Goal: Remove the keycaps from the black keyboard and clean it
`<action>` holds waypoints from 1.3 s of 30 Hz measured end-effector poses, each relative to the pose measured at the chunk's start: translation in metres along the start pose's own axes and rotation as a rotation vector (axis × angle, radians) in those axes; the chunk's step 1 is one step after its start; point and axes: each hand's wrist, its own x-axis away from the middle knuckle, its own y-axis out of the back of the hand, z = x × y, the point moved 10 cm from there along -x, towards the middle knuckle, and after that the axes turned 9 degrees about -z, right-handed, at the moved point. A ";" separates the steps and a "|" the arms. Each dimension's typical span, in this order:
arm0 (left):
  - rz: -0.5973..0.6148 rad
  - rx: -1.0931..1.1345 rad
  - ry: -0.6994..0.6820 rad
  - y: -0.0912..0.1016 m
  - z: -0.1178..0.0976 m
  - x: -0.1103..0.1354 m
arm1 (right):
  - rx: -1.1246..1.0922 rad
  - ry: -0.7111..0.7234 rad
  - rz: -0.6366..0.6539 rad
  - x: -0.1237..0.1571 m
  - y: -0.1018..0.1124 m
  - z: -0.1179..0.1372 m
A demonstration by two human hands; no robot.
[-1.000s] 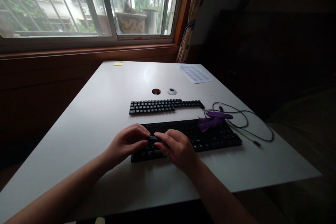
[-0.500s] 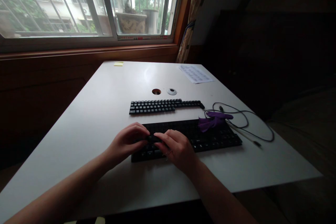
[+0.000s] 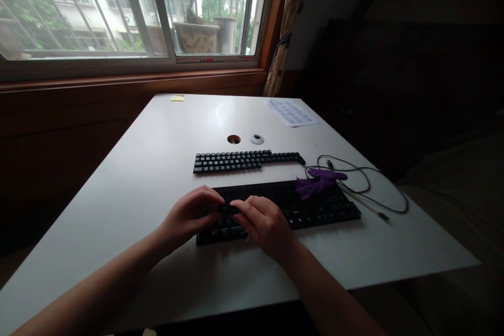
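A black keyboard (image 3: pixel 323 209) lies on the white table, and both hands are over its left part. My left hand (image 3: pixel 196 209) is curled, with thumb and fingertips closed in toward the keyboard; what they hold, if anything, is too dark to make out. My right hand (image 3: pixel 264 219) is beside it, thumb and forefinger pinched close to the left fingertips, and any small thing in them cannot be made out. Beyond the keyboard, loose black keycaps (image 3: pixel 228 161) stand in tidy rows. A purple cloth (image 3: pixel 318 182) rests on the keyboard's right part.
A black cable (image 3: pixel 388 207) loops at the right, beside the keyboard. Farther back are a round table hole (image 3: pixel 233 139), a white ring-shaped cover (image 3: pixel 256 138), a printed sheet (image 3: pixel 293 112) and a yellow sticky note (image 3: pixel 177 98). A barred window (image 3: pixel 129 8) stands behind the table.
The view has tilted slightly. Both hands stay over the same part of the keyboard, with only small finger movements. The keycaps and cloth have not moved.
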 end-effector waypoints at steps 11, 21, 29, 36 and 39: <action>-0.082 -0.480 -0.220 0.012 -0.017 -0.005 | 0.283 -0.258 0.212 -0.017 0.037 -0.101; -0.037 -0.650 -0.408 0.005 -0.019 -0.007 | 0.494 -0.386 0.434 -0.004 0.024 -0.192; 0.043 -0.628 -0.404 0.000 -0.009 -0.005 | 0.507 -0.392 0.390 0.004 0.023 -0.196; 0.044 -0.625 -0.391 0.001 -0.008 -0.007 | 0.439 -0.289 0.185 -0.002 0.044 -0.167; 0.041 -0.626 -0.394 0.001 -0.008 -0.007 | 0.397 -0.230 0.185 -0.002 0.042 -0.155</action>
